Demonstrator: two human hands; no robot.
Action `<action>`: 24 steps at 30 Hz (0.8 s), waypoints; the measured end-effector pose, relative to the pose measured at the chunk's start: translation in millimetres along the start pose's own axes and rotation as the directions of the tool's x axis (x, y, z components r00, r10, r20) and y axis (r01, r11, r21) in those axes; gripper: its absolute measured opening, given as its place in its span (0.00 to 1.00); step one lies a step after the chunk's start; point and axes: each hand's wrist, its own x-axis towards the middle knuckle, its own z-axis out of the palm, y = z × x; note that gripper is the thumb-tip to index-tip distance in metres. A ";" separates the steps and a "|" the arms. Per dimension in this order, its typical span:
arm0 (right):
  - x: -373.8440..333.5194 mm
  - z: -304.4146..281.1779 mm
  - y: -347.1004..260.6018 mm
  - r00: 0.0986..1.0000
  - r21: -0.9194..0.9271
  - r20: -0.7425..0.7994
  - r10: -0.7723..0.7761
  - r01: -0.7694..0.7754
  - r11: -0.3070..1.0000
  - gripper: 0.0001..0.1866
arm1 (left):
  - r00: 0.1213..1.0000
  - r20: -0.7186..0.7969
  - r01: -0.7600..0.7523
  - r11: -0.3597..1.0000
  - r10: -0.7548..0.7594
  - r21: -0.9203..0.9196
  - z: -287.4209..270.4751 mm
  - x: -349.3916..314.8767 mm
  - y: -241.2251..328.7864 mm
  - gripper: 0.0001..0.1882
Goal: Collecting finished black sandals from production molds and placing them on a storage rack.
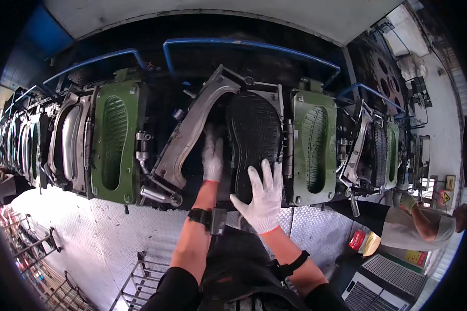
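Observation:
A black shoe sole (254, 129) with a textured face sits in the middle mould, toe end away from me. My right hand (262, 194), in a white glove, lies over its heel end with fingers spread. Left of the sole, my left hand (213, 159), also gloved, reaches into the dark gap beside it with fingers stretched forward; whether it touches the sole's edge I cannot tell. A curved metal side frame (192, 129) of the mould is swung out to the left of that hand. Neither hand grips anything.
Green mould plates with sole-shaped hollows, the left (99, 155) and right (297, 155), flank the middle mould. Blue bars (254, 42) run behind. A metal handle (158, 195) juts toward me. At far right stands a co-worker (425, 223); metal racks (140, 280) are lower left.

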 end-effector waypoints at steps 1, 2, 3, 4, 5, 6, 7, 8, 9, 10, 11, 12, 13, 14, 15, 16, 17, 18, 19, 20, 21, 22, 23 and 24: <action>1.7 -1.9 -9.3 1.000 0.013 0.031 -0.004 0.003 1.000 0.48 | 0.960 0.204 0.234 0.949 -0.191 -0.213 -6.6 -5.4 -19.4 0.26; 3.1 -2.9 -6.9 0.998 -0.001 0.056 0.020 -0.020 1.000 0.48 | 0.831 0.464 0.493 0.791 -0.306 -0.362 2.5 -10.4 -24.4 0.25; 3.9 -2.5 -6.0 0.995 -0.021 0.082 0.056 -0.054 0.998 0.47 | 0.759 0.586 0.587 0.687 -0.283 -0.428 7.4 -18.2 -28.2 0.25; 4.4 -1.6 -5.2 0.996 -0.041 0.063 0.063 -0.061 0.997 0.46 | 0.718 0.642 0.637 0.623 -0.267 -0.454 11.2 -29.9 -30.9 0.25; 6.8 -1.3 -5.1 0.996 -0.062 0.048 0.073 -0.070 0.996 0.46 | 0.686 0.681 0.676 0.571 -0.258 -0.465 11.3 -38.6 -34.0 0.25; 7.2 -0.3 -6.5 0.996 -0.081 0.037 0.086 -0.083 0.993 0.46 | 0.658 0.709 0.707 0.531 -0.253 -0.467 8.3 -47.1 -37.0 0.24; 8.9 1.0 -7.0 0.993 -0.087 0.035 0.109 -0.106 0.991 0.45 | 0.639 0.726 0.727 0.506 -0.253 -0.464 7.3 -53.4 -40.4 0.24; 12.7 1.1 -7.5 0.994 -0.075 0.028 0.105 -0.103 0.992 0.44 | 0.632 0.731 0.737 0.490 -0.257 -0.465 6.9 -57.0 -42.3 0.24; 12.7 2.4 -7.6 0.995 -0.064 0.012 0.101 -0.100 0.993 0.44 | 0.623 0.736 0.747 0.481 -0.265 -0.460 6.0 -59.0 -45.0 0.24; 12.4 4.9 -7.0 0.995 -0.052 -0.002 0.095 -0.095 0.994 0.44 | 0.617 0.739 0.753 0.477 -0.272 -0.453 6.1 -59.7 -48.4 0.24; 16.8 7.3 -6.4 0.995 -0.020 -0.011 0.095 -0.096 0.995 0.44 | 0.615 0.737 0.755 0.478 -0.280 -0.448 5.3 -58.5 -50.0 0.24; 21.7 7.8 -7.5 0.995 -0.022 -0.014 0.097 -0.097 0.995 0.44 | 0.615 0.735 0.755 0.483 -0.286 -0.444 7.4 -54.4 -52.8 0.24; 24.9 5.8 -10.5 0.996 -0.033 -0.001 0.090 -0.090 0.995 0.43 | 0.611 0.735 0.758 0.485 -0.293 -0.437 4.6 -54.3 -54.6 0.24; 29.3 3.4 -9.2 0.997 -0.048 0.006 0.080 -0.080 0.996 0.41 | 0.608 0.736 0.760 0.485 -0.298 -0.432 0.2 -55.1 -55.2 0.24; 28.9 3.9 -6.4 0.998 -0.055 -0.018 0.052 -0.053 0.997 0.41 | 0.602 0.739 0.763 0.489 -0.302 -0.422 -3.7 -55.1 -55.3 0.24; 33.0 3.9 -4.6 0.999 -0.051 -0.019 0.039 -0.040 0.998 0.41 | 0.603 0.738 0.760 0.498 -0.301 -0.418 -8.3 -53.9 -55.4 0.24; 35.7 2.2 -7.7 0.998 -0.036 0.015 0.062 -0.061 0.997 0.40 | 0.601 0.738 0.759 0.510 -0.309 -0.405 -17.9 -54.8 -53.8 0.24; 38.6 4.8 -9.6 0.995 -0.023 0.046 0.085 -0.084 0.996 0.40 | 0.591 0.743 0.761 0.522 -0.314 -0.385 -23.9 -53.1 -54.8 0.24; 38.2 10.6 -8.8 0.996 0.006 0.024 0.088 -0.088 0.996 0.40 | 0.578 0.751 0.764 0.536 -0.320 -0.360 -31.0 -53.9 -54.5 0.24; 42.6 7.5 -15.8 0.993 0.015 0.059 0.099 -0.100 0.995 0.39 | 0.566 0.757 0.764 0.552 -0.325 -0.334 -40.9 -54.2 -53.0 0.24; 45.7 8.1 -18.1 0.996 0.007 0.048 0.076 -0.076 0.997 0.39 | 0.552 0.767 0.766 0.562 -0.326 -0.312 -45.2 -52.8 -51.9 0.23; 48.7 9.4 -19.4 0.998 -0.002 0.038 0.053 -0.053 0.999 0.39 | 0.538 0.780 0.764 0.575 -0.319 -0.293 -47.0 -50.9 -50.3 0.23; 51.3 11.0 -21.9 0.998 0.024 0.056 0.043 -0.044 0.999 0.38 | 0.530 0.787 0.763 0.583 -0.316 -0.280 -50.0 -49.9 -47.6 0.23; 53.9 8.2 -18.8 0.999 0.031 0.045 0.022 -0.023 0.999 0.38 | 0.526 0.793 0.758 0.594 -0.309 -0.271 -43.9 -47.9 -46.4 0.23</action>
